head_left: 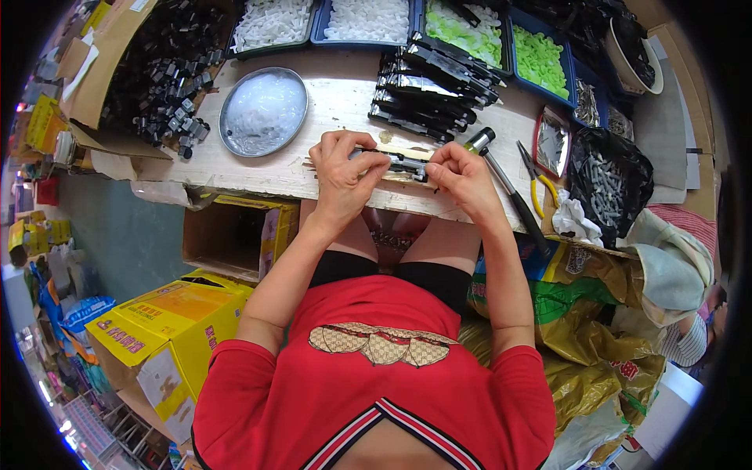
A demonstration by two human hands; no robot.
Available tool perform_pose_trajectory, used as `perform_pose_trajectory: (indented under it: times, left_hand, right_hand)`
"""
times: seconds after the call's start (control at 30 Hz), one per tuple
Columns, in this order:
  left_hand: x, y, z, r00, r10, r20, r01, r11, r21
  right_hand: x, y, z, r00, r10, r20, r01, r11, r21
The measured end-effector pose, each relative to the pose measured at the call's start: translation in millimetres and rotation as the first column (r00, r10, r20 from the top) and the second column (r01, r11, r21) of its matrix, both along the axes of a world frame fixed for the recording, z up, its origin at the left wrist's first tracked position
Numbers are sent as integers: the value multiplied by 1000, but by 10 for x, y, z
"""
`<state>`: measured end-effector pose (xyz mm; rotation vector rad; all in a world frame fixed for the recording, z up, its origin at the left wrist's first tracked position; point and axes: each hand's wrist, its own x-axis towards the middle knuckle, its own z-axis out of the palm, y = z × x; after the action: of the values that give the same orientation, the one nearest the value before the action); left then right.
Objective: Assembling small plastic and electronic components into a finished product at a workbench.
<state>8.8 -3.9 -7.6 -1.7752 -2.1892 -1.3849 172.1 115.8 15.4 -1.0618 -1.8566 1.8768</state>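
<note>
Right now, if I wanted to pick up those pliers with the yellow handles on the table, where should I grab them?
Probably by the yellow handles. The pliers lie flat on the wooden table, just right of the right hand, with the metal jaws pointing away toward the trays and the handles toward the table's near edge. Coming from that near edge, you reach the thick curved handles first, away from the jaws.

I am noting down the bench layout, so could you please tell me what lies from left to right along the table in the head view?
Pile of black parts → round metal dish → left hand → long black piece held in both hands → right hand → yellow-handled pliers → black bag of grey parts.
</note>
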Motion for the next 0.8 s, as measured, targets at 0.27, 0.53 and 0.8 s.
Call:
perform_pose_trajectory:
  times: [0.27, 0.53, 0.8]
  left_hand:
    - [-7, 10, 9, 1000, -18, -8, 18, 1000, -5]
    - [-21, 11, -8, 999, -35, -20, 35, 999, 0]
    - [-8, 7, 3, 999, -38, -27, 39, 999, 5]
  right_hand:
    - [-18, 61, 4, 991, 5, 132, -14, 997, 70]
    - [-31, 78, 2, 993, 30, 112, -40, 995, 90]
    - [-66, 108, 70, 996, 7, 91, -66, 744, 665]
